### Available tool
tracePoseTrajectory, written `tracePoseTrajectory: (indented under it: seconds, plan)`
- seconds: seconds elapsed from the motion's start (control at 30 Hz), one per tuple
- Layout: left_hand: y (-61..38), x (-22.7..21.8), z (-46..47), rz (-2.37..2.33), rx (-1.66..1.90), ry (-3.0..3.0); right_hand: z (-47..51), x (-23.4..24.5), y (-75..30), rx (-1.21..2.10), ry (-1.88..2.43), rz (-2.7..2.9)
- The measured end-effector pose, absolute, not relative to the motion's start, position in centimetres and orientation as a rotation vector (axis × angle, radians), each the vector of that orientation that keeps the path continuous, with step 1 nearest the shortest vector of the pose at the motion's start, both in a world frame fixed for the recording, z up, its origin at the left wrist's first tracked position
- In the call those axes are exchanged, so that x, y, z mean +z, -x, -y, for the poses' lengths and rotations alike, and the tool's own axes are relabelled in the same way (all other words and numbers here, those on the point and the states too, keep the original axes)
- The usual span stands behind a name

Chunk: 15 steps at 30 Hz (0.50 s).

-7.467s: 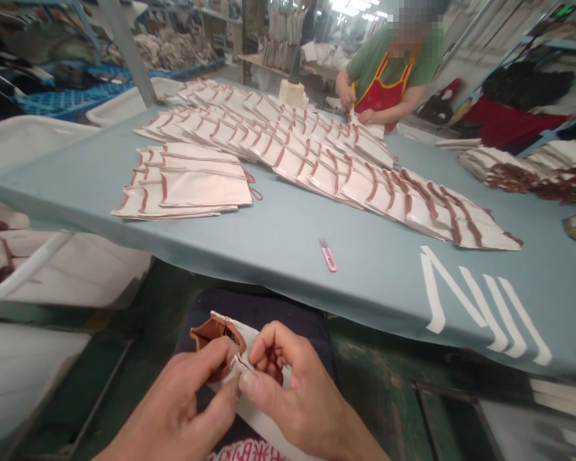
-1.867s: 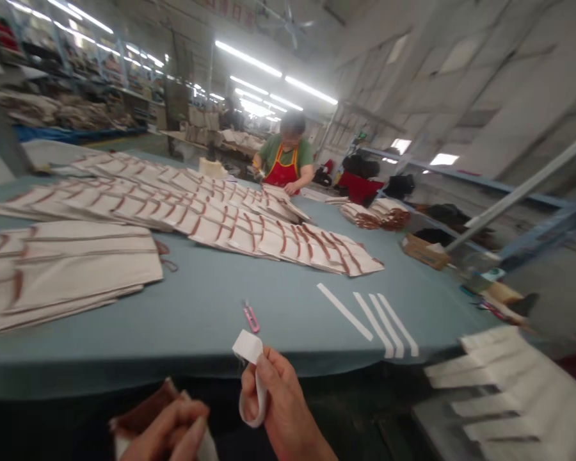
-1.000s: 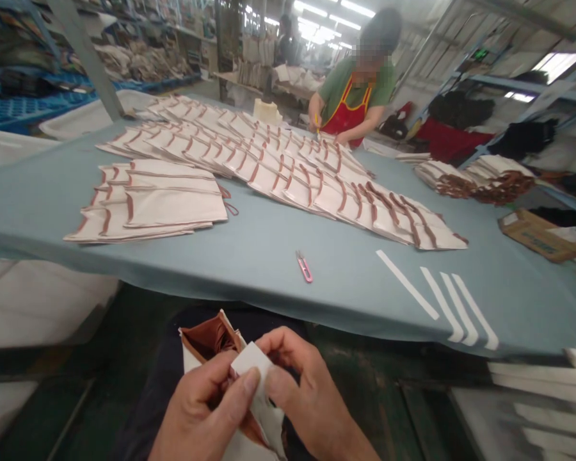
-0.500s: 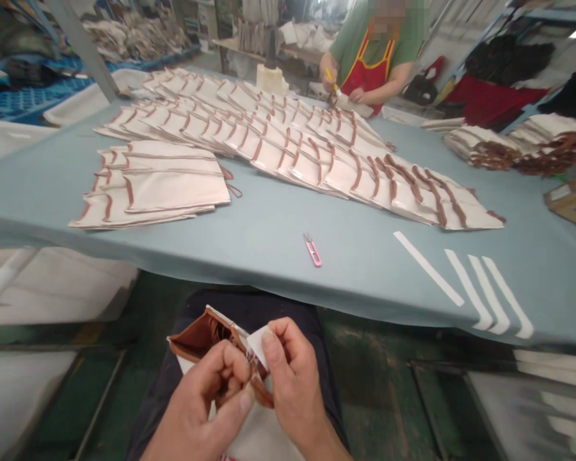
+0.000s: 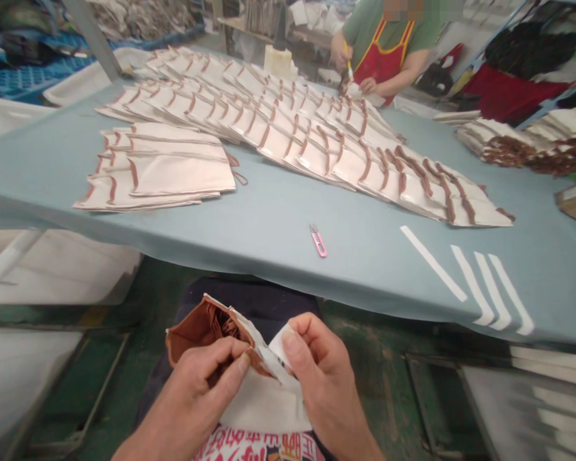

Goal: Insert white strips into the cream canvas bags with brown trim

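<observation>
At the bag [image 5: 262,403], the right hand [image 5: 327,378] (pinching white strip [image 5: 279,346]) drew outward.

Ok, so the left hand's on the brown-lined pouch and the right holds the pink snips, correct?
Not quite: the head view shows the right hand holding a white piece; the pink snips lie on the table. The left hand is indeed on the brown-lined pouch.

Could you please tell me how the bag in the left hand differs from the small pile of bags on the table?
The bag in the left hand gapes open, showing its brown lining; the small pile lies flat. The bag is a single piece; the small pile holds several, overlapping. Both combine off-white cloth with brown.
</observation>
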<state>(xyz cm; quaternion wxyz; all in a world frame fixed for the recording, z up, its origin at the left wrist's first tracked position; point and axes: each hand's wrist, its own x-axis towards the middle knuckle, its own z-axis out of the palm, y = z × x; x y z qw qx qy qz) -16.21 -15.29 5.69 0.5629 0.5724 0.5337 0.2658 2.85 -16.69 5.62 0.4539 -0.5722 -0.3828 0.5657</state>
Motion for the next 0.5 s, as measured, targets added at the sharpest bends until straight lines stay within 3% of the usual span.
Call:
tracePoseTrajectory:
  seconds: [0.2, 0.5]
  plan:
    - [17.4, 5.2, 15.0, -1.174, 0.555, -1.400, 20.6, 5.4, -2.2, 1.632, 1.477, 0.963]
    - [16.5, 8.2, 12.9, -1.118, 0.743, -1.324, 17.7, 6.2, -0.7, 0.980, 1.596, 1.271]
